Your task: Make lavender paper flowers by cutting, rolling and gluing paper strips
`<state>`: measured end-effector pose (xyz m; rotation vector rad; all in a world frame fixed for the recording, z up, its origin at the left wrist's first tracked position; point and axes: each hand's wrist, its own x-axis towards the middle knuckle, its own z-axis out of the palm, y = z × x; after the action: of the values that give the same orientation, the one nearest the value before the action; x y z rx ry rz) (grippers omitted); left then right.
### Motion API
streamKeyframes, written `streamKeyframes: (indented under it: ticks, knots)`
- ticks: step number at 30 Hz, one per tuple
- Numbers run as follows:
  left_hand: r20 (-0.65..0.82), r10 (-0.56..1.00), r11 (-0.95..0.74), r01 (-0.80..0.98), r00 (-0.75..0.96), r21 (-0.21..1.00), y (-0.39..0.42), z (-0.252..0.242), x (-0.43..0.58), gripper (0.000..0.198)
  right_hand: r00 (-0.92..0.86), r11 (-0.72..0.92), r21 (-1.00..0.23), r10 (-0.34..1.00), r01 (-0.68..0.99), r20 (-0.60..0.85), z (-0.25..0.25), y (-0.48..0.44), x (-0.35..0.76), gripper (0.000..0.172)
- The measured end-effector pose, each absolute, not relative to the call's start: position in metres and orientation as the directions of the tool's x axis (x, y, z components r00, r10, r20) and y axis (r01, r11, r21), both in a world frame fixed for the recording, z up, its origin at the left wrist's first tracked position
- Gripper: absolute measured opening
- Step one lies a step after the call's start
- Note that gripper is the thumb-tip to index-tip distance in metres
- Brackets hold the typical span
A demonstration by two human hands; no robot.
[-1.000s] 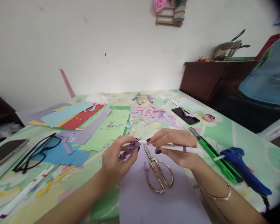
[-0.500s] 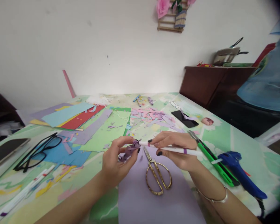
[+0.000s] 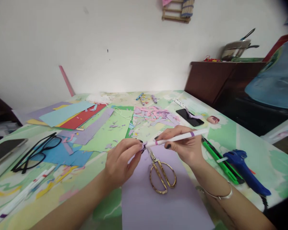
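The left forearm (image 3: 79, 201) slants from lower left to the left hand (image 3: 122, 159), pinching near frame centre; the right forearm (image 3: 207, 175) lies lower right, the right hand (image 3: 188, 147) gripping right of centre.

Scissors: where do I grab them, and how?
Probably best by the gold loops, coming from the near side. The scissors lie on the purple paper with the loops toward you, while the pointed blades face away, toward the pen.
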<state>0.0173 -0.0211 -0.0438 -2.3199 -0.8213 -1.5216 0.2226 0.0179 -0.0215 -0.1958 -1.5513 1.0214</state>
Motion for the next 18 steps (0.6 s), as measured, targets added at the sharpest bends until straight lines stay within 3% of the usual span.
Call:
streamKeyframes:
  ticks: [6, 13, 18]
  knots:
    - [0.903, 0.339, -0.799, 0.588, 0.264, 0.127, -0.024, -0.0428, 0.0204, 0.045, -0.281, 0.629, -0.677, 0.618, -0.383, 0.734, -0.0211, 0.0165, 0.2222, 0.022]
    - [0.907, 0.27, -0.792, 0.61, 0.323, 0.019, -0.0249, -0.0404, 0.0191, 0.043, -0.279, 0.685, -0.633, 0.569, -0.36, 0.774, -0.0174, 0.0138, 0.2228, 0.03]
    - [0.908, 0.276, -0.792, 0.61, 0.316, 0.028, -0.0241, -0.0411, 0.0194, 0.043, -0.249, 0.683, -0.625, 0.575, -0.377, 0.779, -0.0183, 0.014, 0.2222, 0.032]
